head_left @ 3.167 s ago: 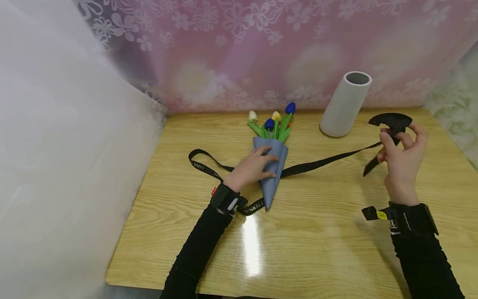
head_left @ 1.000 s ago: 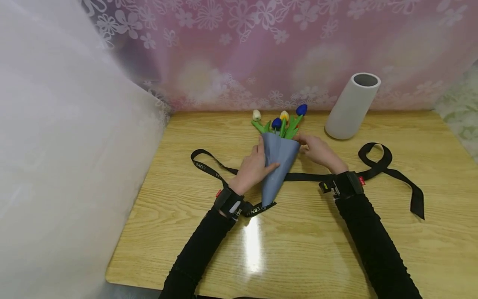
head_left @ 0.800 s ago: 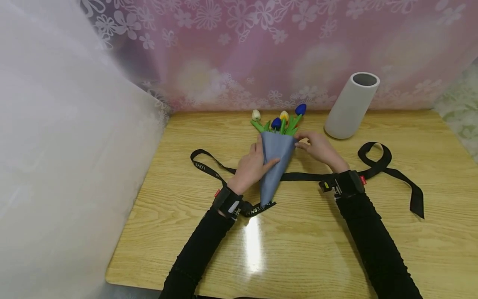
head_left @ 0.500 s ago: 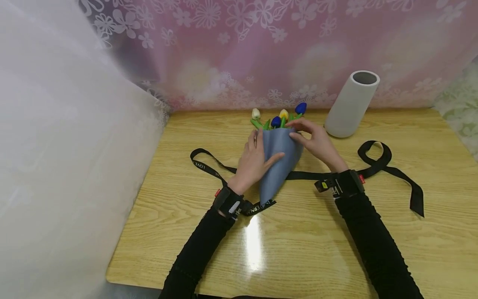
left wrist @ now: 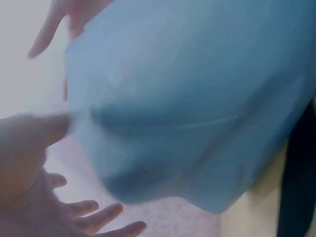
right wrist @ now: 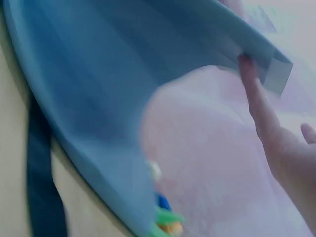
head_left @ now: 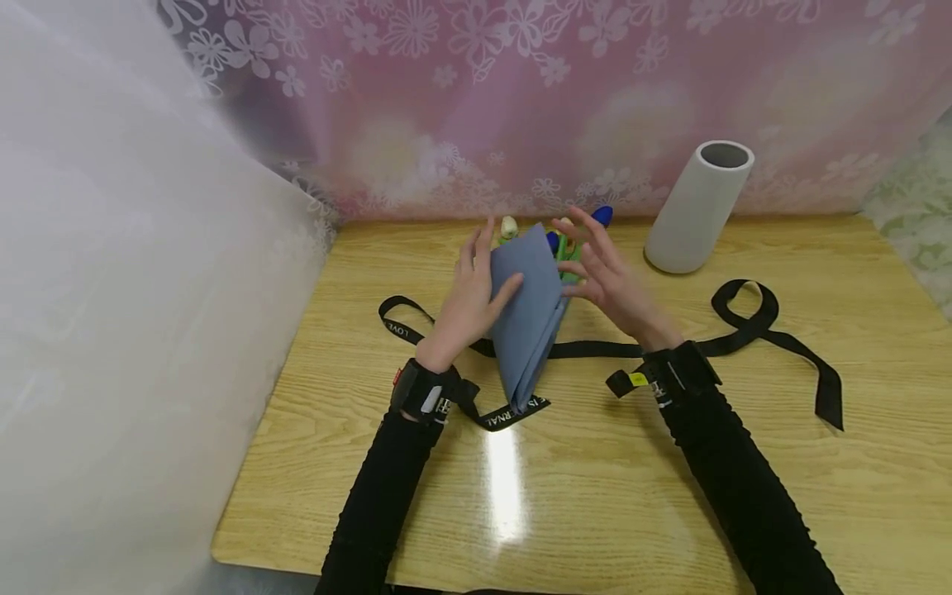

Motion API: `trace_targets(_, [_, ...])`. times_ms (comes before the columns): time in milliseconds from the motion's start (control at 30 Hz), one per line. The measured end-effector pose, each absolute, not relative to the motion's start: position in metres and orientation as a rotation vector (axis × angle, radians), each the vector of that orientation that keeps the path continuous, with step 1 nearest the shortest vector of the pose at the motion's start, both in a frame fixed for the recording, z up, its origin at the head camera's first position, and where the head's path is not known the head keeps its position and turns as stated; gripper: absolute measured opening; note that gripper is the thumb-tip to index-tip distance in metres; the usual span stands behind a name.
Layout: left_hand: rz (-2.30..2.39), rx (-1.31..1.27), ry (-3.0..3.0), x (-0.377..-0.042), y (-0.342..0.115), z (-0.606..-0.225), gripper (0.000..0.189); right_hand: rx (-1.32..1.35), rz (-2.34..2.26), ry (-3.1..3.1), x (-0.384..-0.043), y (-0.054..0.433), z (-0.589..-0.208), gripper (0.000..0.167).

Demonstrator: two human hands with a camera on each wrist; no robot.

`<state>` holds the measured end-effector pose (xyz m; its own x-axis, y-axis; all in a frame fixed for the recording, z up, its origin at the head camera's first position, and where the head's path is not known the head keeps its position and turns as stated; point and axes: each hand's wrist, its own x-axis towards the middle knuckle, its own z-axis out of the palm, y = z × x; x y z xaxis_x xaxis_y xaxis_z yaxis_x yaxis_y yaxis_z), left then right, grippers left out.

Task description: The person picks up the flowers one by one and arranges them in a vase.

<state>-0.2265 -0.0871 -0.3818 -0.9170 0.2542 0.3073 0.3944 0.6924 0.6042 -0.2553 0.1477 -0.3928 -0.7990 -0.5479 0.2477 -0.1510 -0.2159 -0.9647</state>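
Note:
A blue-grey wrapping paper cone (head_left: 524,310) lies on the table with its point toward me, its upper flap lifted and folding across the front. Behind it show tulips, white (head_left: 509,227) and dark blue (head_left: 603,216), their stems hidden by the paper. My left hand (head_left: 468,293) is at the paper's left edge, fingers straight and thumb across its front. At its right edge my right hand (head_left: 610,285) has its fingers spread; in the right wrist view one straight finger touches the flap (right wrist: 222,44). A black lettered ribbon (head_left: 595,349) runs beneath the paper.
A white vase (head_left: 695,211) stands upright at the back right. The ribbon's right end (head_left: 806,355) loops and trails on the wooden table (head_left: 632,496). A pink flowered curtain (head_left: 461,107) hangs behind, with a white sheet (head_left: 134,289) at the left.
My right hand has let go of the ribbon on the right and come to the paper. The flap has lifted and swung left, and both hands have spread. My left hand shifted slightly left.

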Motion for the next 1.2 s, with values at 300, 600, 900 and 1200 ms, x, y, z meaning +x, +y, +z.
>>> trace_targets(300, [-1.116, -0.382, -2.637, -0.221, -0.133, -0.351, 0.067, -1.097, -1.533, 1.825, -0.235, 0.092, -0.426, 0.09])
trace_targets(600, [-0.958, -0.26, -2.549, -0.214, -0.158, -0.34, 0.032, -1.304, -0.746, 2.244, -0.212, 0.073, -0.441, 0.056])
trace_targets(900, [-0.408, -0.081, -3.212, -0.24, -0.181, -0.405, 0.055, -1.348, -0.664, 2.287, -0.206, 0.07, -0.445, 0.056])
trace_targets(1200, [-0.786, -0.101, -3.476, -0.215, -0.188, -0.408, 0.047, -1.292, -0.736, 2.36, -0.211, 0.081, -0.433, 0.051])
